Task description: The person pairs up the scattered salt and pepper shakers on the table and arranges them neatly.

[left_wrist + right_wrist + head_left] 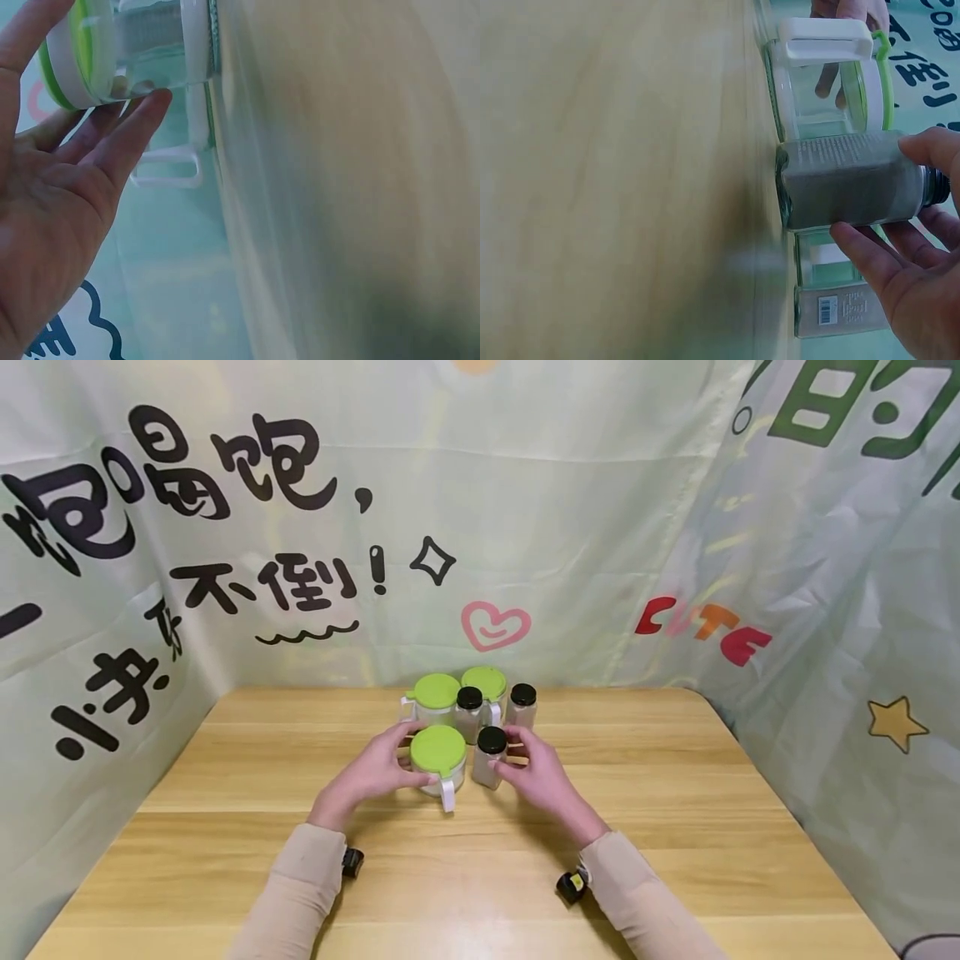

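Note:
My left hand (381, 766) holds a clear jar with a green lid (437, 749) at the front left of a small group, thumb on the near side and fingers round the far side. The jar's white handle (447, 797) points toward me. Beside it, my right hand (544, 774) grips a spice bottle (847, 184) with a black cap (492, 739), thumb on one side and fingers on the other. Greyish powder fills this bottle. Both stand upright at the wooden table (480, 877), close together.
Right behind stand two more green-lidded jars (437, 691) and two black-capped spice bottles (522, 706), packed near the table's back edge. A printed cloth (585, 543) hangs behind and along both sides. Each wrist wears a small black camera (572, 887).

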A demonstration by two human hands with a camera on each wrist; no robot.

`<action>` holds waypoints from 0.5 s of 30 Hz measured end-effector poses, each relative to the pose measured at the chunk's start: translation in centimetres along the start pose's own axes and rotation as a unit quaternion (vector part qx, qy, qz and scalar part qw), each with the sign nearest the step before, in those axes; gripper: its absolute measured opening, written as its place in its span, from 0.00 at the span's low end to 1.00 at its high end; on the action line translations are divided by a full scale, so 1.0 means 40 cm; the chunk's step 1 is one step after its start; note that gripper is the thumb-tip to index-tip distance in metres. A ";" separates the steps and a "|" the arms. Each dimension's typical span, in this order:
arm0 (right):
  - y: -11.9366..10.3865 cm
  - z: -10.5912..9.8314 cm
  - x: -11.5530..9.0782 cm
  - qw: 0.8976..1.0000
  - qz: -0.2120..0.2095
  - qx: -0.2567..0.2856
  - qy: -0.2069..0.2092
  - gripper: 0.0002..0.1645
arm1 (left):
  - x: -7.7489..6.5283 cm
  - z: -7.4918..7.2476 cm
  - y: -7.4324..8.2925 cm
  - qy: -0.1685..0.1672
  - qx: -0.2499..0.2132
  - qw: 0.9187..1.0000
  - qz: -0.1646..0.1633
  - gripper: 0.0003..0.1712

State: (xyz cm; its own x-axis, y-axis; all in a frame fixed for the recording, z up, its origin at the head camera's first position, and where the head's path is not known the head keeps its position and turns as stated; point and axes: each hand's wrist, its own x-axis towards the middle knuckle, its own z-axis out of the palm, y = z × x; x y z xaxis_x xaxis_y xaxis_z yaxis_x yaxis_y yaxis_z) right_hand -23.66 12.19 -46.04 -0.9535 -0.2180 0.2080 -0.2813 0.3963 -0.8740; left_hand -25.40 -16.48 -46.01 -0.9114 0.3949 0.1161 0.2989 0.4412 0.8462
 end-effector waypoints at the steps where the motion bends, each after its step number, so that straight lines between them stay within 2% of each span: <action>1: 0.000 0.000 -0.004 1.000 -0.002 0.001 -0.003 0.33 | -0.002 -0.002 0.000 -0.003 0.000 1.000 0.001 0.53; 15: -0.014 0.025 -0.041 0.997 -0.044 0.034 -0.058 0.30 | -0.052 -0.033 -0.020 -0.031 -0.010 0.999 0.018 0.51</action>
State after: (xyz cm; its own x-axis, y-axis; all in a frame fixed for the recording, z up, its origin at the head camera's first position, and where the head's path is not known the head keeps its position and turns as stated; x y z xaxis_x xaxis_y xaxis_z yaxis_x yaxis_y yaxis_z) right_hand -21.82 11.44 -46.32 -0.9051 -0.3534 0.2363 -0.3516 0.3100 -0.8833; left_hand -24.13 -18.74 -46.25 -0.8806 0.4595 0.1158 0.3256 0.4092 0.8524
